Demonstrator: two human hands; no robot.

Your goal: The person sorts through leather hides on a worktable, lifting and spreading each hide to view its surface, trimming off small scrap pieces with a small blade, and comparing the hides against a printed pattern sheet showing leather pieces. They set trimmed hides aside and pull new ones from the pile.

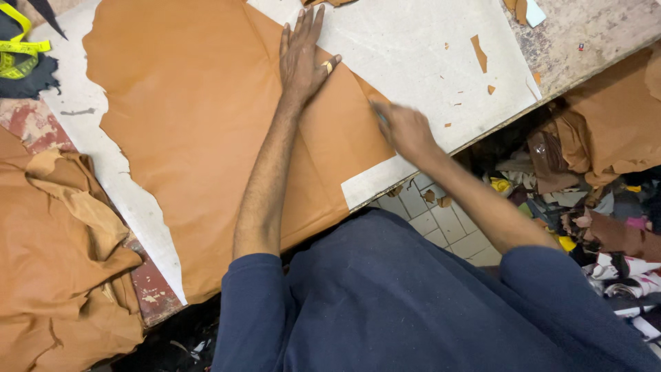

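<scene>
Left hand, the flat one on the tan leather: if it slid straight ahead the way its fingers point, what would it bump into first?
The left hand would leave the tan leather almost at once, crossing bare white cutting board; small brown scraps at the top edge look first in line.

a dark navy long-sleeved top, both sleeves (251,303) pushed up to the elbows, forearms bare. a pale strip of tape (329,66) wraps the left thumb.

Worn workbench (592,34) bearing a pale cutting board (413,48), on which lie a large tan leather hide (193,124) and scattered tan offcuts (479,52); a yellow measuring tape (15,55) on dark cloth and a heap of crumpled tan leather (55,262) occupy its left end.
</scene>
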